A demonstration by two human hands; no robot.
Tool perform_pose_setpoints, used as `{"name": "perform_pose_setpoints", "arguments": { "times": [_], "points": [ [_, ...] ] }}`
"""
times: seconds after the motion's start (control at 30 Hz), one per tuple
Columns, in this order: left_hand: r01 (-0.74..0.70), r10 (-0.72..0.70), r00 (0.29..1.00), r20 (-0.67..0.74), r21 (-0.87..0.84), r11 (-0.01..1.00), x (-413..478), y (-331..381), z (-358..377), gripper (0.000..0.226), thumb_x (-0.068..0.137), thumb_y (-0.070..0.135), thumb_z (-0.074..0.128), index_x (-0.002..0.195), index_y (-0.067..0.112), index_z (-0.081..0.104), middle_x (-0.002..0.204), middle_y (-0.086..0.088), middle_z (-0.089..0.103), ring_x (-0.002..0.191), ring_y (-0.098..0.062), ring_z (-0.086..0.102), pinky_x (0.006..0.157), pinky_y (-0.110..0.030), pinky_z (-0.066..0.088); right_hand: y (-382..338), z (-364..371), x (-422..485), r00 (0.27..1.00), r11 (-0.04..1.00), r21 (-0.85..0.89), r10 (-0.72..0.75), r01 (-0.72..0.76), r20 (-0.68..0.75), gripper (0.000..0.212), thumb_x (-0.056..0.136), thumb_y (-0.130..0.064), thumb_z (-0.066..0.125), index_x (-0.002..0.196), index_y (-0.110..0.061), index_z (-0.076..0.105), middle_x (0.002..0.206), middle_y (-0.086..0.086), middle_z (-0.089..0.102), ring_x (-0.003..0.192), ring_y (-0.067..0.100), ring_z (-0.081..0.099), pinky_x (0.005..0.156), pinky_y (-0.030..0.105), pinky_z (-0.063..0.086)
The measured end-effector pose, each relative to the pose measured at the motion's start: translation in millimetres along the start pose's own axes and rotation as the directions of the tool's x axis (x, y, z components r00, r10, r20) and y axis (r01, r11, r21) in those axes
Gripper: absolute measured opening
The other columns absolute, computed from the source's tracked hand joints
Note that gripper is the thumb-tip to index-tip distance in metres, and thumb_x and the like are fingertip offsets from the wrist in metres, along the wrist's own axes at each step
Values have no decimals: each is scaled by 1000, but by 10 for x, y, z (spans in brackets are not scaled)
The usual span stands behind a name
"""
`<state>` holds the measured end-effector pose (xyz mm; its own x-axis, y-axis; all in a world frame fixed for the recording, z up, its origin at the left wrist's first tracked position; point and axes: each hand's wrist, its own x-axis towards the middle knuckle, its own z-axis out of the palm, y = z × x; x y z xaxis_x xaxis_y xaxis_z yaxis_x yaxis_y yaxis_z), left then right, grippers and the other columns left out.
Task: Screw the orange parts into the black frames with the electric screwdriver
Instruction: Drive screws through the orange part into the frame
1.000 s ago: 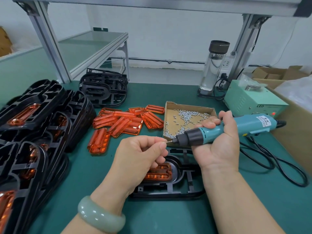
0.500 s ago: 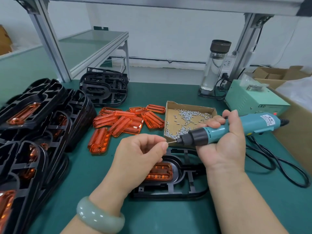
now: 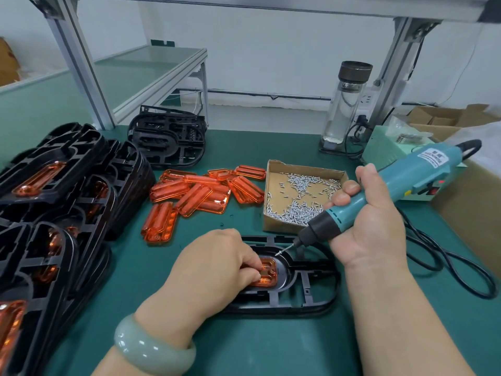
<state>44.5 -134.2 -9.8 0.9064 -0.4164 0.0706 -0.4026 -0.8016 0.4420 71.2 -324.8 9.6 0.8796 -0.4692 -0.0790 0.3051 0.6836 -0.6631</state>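
Near the front edge of the green bench mat (image 3: 244, 348), the oval black plastic frame (image 3: 298, 310) lies flat, with a translucent orange plastic part (image 3: 269, 272) seated in its left-hand recess. Your left hand (image 3: 214, 270) rests on the frame, its curled fingertips pinning the orange part down; whether anything lies inside the curl cannot be told. Your right hand (image 3: 374, 229) is wrapped round the teal electric screwdriver (image 3: 401, 185), which slants down to the left. A small silver screw (image 3: 282, 251) on its bit reaches the part's upper right corner, apparently touching it. Just behind the frame stands the shallow cardboard tray (image 3: 279, 226) of loose screws, its near wall close to the screwdriver's black nose. Spare orange parts (image 3: 200, 194) lie heaped left of the tray. Stacked black frames (image 3: 67, 207) crowd the mat's left side, close to your left wrist. The black power cable (image 3: 439, 263) loops on open mat to the right of the frame.
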Motion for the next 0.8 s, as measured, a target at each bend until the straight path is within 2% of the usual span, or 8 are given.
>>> {"name": "perform_pose_setpoints", "arguments": {
  "times": [0.17,0.33,0.53,0.8],
  "points": [
    [25,-25,1000,10,11,1000,11,7,31,16,84,39,62,98,40,70,88,11,51,92,-8,49,82,-30,44,40,9,-39,994,995,-74,-56,63,91,18,94,-21,61,83,-19,46,58,-5,47,45,9,44,50,21,40],
    [43,-43,999,4,-4,999,11,-11,57,14,85,38,62,97,39,70,88,11,50,92,-9,48,83,-31,44,65,42,-98,972,976,-150,-128,158,195,15,88,-16,64,77,-21,56,58,-3,47,44,11,43,47,20,39],
    [42,-42,999,-2,-7,999,15,-26,67,15,85,39,63,97,39,70,89,12,51,93,-8,48,83,-32,45,78,67,-146,960,970,-178,-115,164,256,7,81,-19,65,79,-21,59,57,-4,48,43,10,45,45,19,39],
    [39,-39,999,-13,-11,999,24,-29,77,14,85,39,63,97,40,70,89,12,50,92,-9,48,83,-33,46,62,83,-173,950,967,-188,-115,174,289,9,81,-17,63,75,-24,61,57,-3,47,42,11,44,45,19,39]
  ]
}}
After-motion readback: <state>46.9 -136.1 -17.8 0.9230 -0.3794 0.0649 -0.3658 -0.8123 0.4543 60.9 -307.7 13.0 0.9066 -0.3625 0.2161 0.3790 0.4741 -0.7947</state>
